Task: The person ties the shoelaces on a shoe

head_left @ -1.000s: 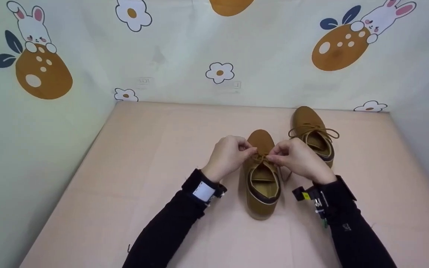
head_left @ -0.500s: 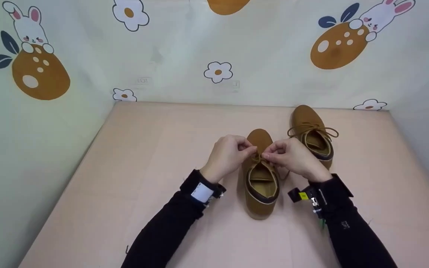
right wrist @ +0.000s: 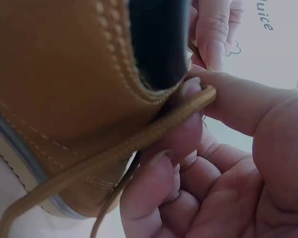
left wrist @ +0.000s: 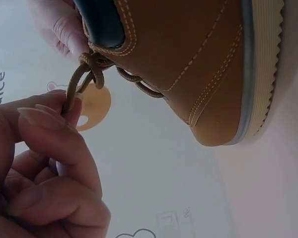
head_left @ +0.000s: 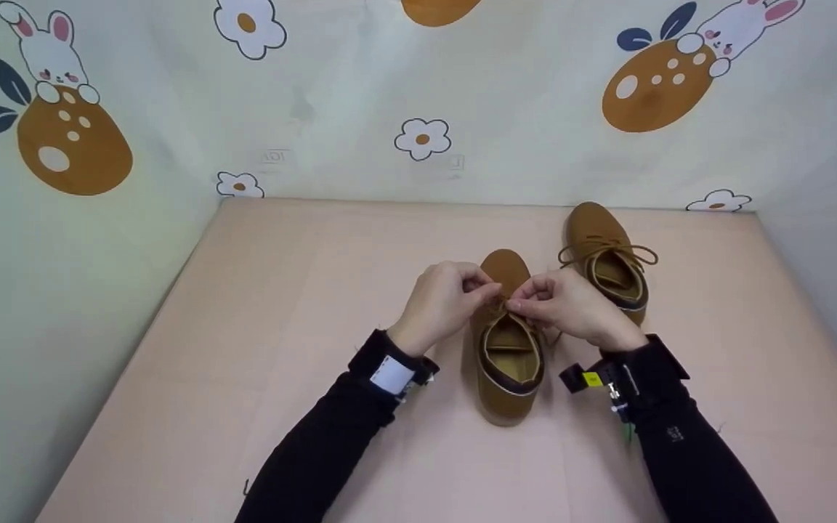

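Note:
A brown lace-up shoe (head_left: 504,408) stands with its toe toward the back wall and its heel toward me. Over its laces my two hands meet. My left hand (head_left: 442,301) pinches a loop of shoelace (left wrist: 74,87) between thumb and forefinger; the left wrist view has this loop coming out of the knot at the collar. My right hand (head_left: 577,306) pinches lace close to the knot, its thumb and forefinger right at the collar. In the right wrist view a long loose lace (right wrist: 114,141) runs across the shoe's side and over the fingers.
A matching brown shoe (head_left: 593,221), its lace tied in a bow, stands behind and to the right, near the back wall. Pale pink covering (head_left: 302,290) lies over the tabletop. Printed cloth walls (head_left: 346,94) enclose it at the back and sides.
My right hand has moved slightly left, closer to the left hand and the knot. The left hand holds nearly the same place. The whole view has shifted a little.

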A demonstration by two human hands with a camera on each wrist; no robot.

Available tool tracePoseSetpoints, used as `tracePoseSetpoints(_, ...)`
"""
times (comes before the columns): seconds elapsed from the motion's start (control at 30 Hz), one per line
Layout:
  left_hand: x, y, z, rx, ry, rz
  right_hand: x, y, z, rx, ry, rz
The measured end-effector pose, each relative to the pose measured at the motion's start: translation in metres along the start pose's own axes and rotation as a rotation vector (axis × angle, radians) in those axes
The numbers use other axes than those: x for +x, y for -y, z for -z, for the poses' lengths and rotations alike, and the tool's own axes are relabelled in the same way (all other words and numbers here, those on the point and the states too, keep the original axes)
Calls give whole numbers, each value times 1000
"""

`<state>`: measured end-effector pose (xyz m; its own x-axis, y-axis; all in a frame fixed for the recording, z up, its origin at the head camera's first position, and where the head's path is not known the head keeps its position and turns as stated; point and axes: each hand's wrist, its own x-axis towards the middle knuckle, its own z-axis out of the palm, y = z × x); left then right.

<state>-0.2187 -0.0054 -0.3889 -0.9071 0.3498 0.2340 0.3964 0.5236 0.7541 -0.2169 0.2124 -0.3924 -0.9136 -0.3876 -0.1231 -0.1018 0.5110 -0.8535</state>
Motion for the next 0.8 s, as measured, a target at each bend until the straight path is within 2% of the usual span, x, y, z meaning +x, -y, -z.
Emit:
tracePoseSetpoints(0.4,0,0,4,8,0,-26,-4,0,5,31,12,36)
tracePoseSetpoints(0.67,-1,1,5,20,21,-11,0,-1,0,-51,-16,53)
tracePoseSetpoints(0.8,0,0,5,13,25,-7,-3,2,1,-98,-3,103)
